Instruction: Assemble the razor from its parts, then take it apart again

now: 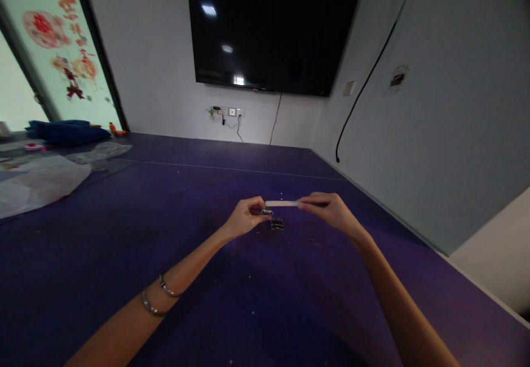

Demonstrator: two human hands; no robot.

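Observation:
My right hand [327,209] pinches one end of a flat, pale stick [281,203] that looks like a wooden craft stick. The stick's other end reaches the fingertips of my left hand [248,217]. Those fingers are closed on a small shiny, metallic-looking piece [267,211], too small to name. Whether the stick touches this piece, I cannot tell. Just below the left fingertips, a small dark rectangular piece with light marks [277,224] rests on the purple surface [265,301]. Two bracelets circle my left forearm.
Clear plastic sheeting [45,182] and a dark blue cloth bundle [68,131] lie at the far left. Tiny pale specks dot the surface. A large television [273,30] hangs on the wall ahead, above sockets [232,112]. A black cable [364,88] dangles at the right wall.

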